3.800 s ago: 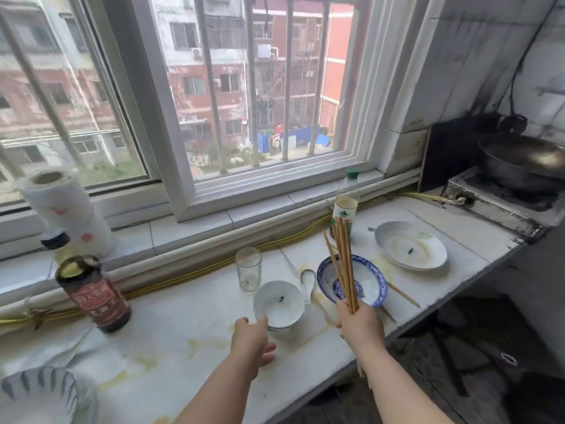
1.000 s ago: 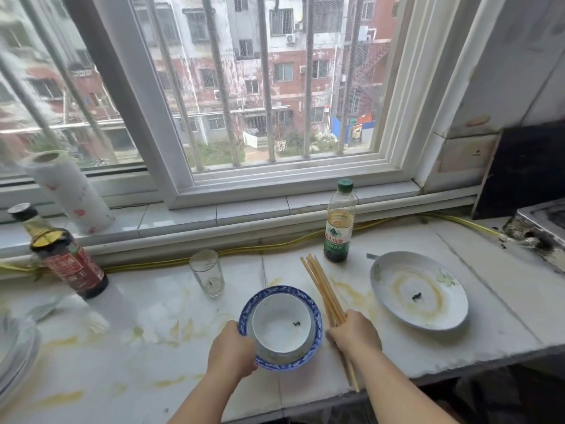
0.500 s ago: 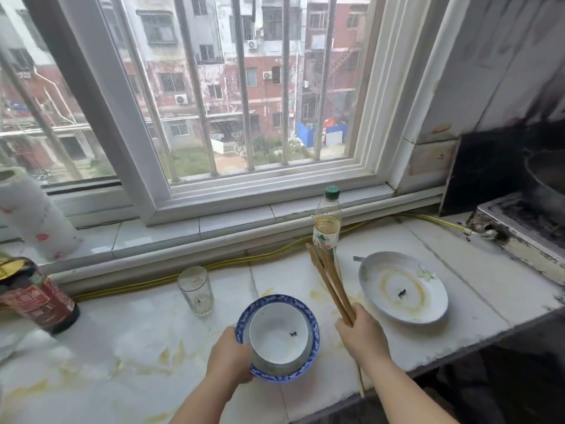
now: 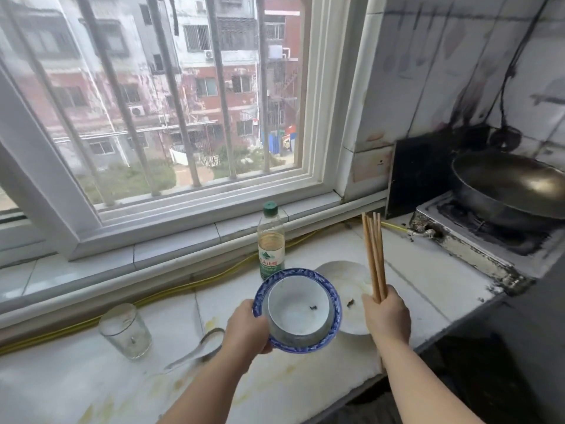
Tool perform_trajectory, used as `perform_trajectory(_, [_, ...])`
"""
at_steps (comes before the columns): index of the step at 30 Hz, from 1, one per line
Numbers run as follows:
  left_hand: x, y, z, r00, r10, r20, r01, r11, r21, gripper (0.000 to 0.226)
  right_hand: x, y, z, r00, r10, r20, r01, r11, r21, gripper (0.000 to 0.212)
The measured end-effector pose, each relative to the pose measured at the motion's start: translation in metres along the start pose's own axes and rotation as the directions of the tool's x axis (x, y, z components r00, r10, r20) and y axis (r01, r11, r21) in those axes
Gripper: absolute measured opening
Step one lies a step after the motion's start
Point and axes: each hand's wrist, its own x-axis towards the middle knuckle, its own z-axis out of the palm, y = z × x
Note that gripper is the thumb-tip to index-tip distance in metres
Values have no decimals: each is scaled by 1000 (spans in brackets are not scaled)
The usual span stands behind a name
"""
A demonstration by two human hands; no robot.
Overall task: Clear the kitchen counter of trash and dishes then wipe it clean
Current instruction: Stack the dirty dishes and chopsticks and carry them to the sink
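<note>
The left hand [image 4: 244,328] grips the rim of a round blue-patterned bowl [image 4: 335,304] with a small white bowl [image 4: 295,313] inside it. The right hand [image 4: 386,316] holds long wooden chopsticks [image 4: 373,255] pointing up. Both are above the white stone counter [image 4: 428,276], near its front edge. A dirty white plate [image 4: 348,275] lies behind them.

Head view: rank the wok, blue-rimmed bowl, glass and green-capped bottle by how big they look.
1. wok, though the frame edge cuts it off.
2. blue-rimmed bowl, held up nearer the camera, so it looks bigger.
3-4. glass and green-capped bottle: too alike to rank.
</note>
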Motion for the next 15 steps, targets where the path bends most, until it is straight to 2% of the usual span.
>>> perform_trajectory(4, [12,16,44,1000,-24,10,25,999,-43,16,54,28,-27,994,102,42,-97,990,-101,22])
perform_trajectory(9, [26,23,78,997,-69,-34,67,996,-66,16,83,52,-20,952,131,278,-79,978,-193,28])
perform_trajectory(15, [31,23,84,993,-78,-90,74,996,-49,17,88,60,-14,909,203,363,-167,978,-127,24])
